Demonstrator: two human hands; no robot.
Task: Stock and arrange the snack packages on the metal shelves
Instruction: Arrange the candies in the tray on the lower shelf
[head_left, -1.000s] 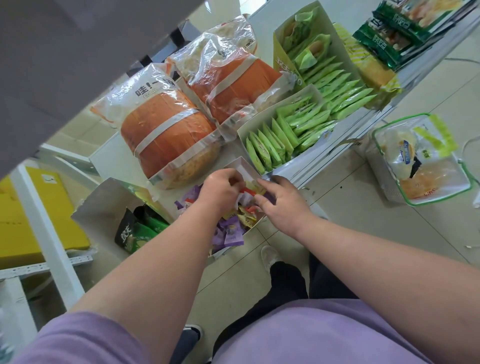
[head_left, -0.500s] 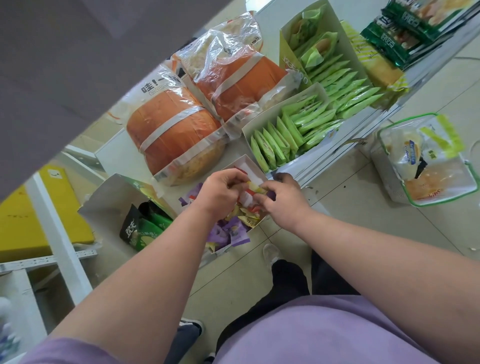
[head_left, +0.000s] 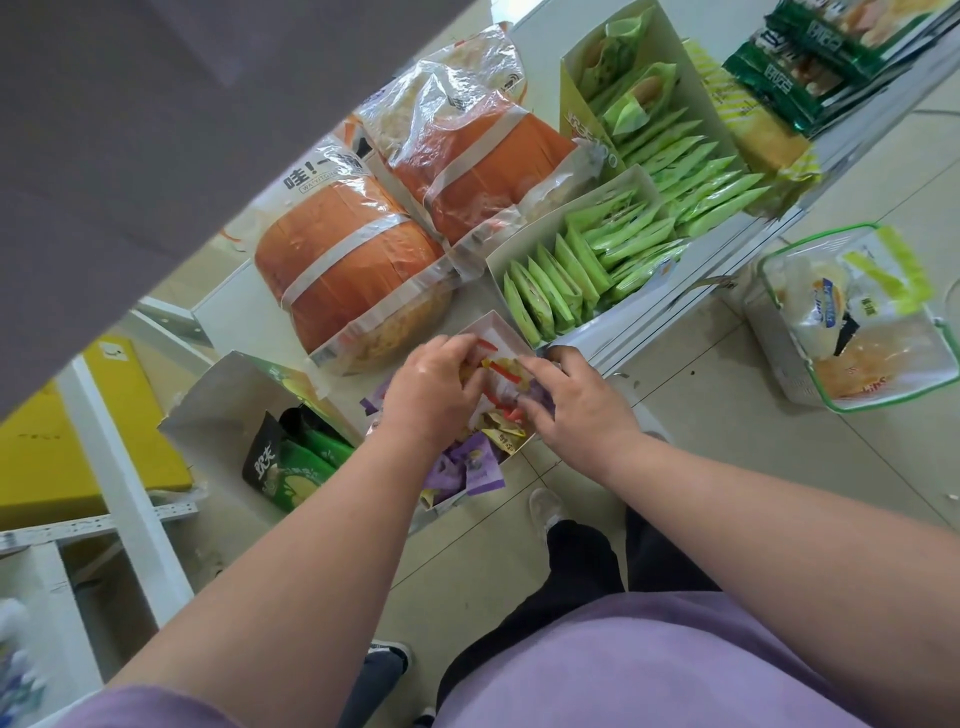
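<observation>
Currently both hands are in the small white display box (head_left: 488, 332) at frame centre, on the front edge of the white metal shelf (head_left: 234, 317). Left hand (head_left: 423, 387) has fingers curled, pinching small yellow and red snack sachets (head_left: 501, 370). Right hand (head_left: 582, 400) has fingers bent down onto the same pile; a firm pinch can't be confirmed. Purple sachets (head_left: 475, 465) spill beneath the wrists. Green stick packs (head_left: 571, 270) sit boxed upper right of the hands.

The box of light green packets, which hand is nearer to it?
Right. The right hand sits just below the box of light green packets, by its near corner; the left hand lies farther left.
</observation>
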